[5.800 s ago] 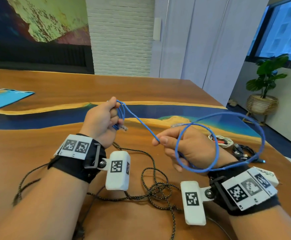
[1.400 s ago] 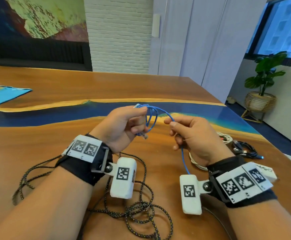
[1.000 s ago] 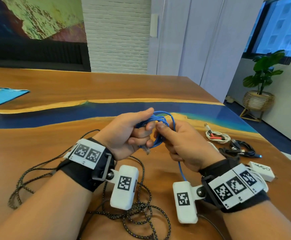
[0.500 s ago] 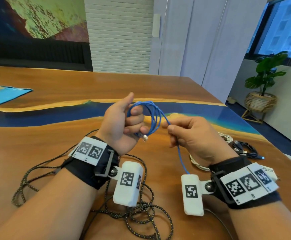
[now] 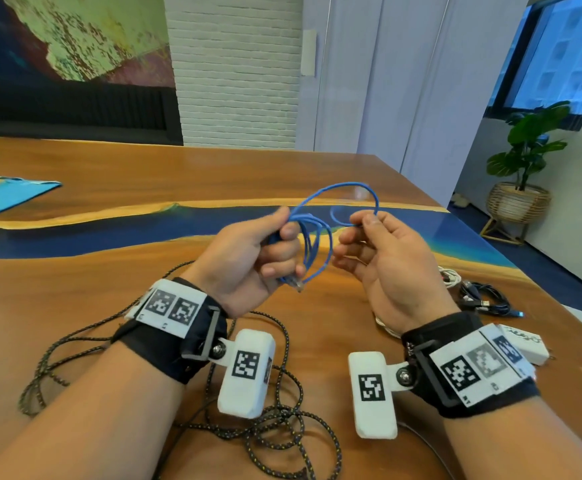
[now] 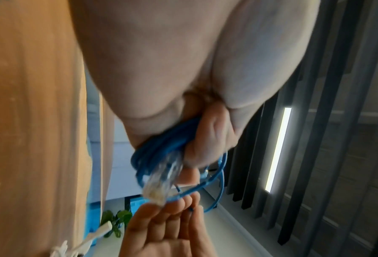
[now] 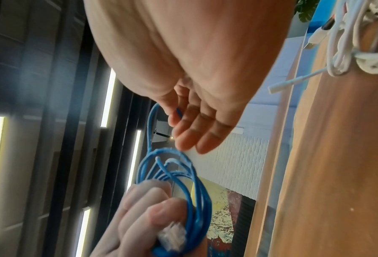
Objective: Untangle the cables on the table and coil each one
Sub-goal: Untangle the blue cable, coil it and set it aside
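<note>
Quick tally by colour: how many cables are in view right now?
Blue: 1, the blue cable, held by the left hand and right hand.
Black-and-yellow braided: 1, the braided cable, loose on the table.
White: 1, the white bundle.
Black: 1, the black bundle.
Total: 4

We can't see how the white cable (image 5: 385,329) lies, it's mostly behind our right hand (image 5: 386,268). The braided black cable (image 5: 275,431) runs off the bottom edge, and the blue cable (image 6: 159,153) is blurred in the left wrist view.
</note>
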